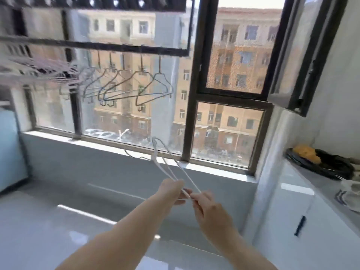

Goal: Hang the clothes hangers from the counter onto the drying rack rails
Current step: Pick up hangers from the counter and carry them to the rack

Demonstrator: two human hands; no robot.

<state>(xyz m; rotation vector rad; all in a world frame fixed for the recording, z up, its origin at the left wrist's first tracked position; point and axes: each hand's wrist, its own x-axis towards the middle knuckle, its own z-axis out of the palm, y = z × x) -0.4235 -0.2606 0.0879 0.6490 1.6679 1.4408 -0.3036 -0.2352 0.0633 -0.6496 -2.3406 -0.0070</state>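
Both hands hold white wire hangers out in front of me, low before the window sill; the wires overlap, so I cannot tell how many there are. My left hand grips their lower ends. My right hand pinches a wire end just to the right. The hooks point up and left, toward the window. A dark drying rack rail crosses the upper left. Several dark wire hangers hang from it, and pale ones crowd its left part, blurred.
A dark-framed window fills the wall ahead, with an open sash jutting in at upper right. The white counter at right carries a dark bag and a white bag. A pale blue appliance stands at far left.
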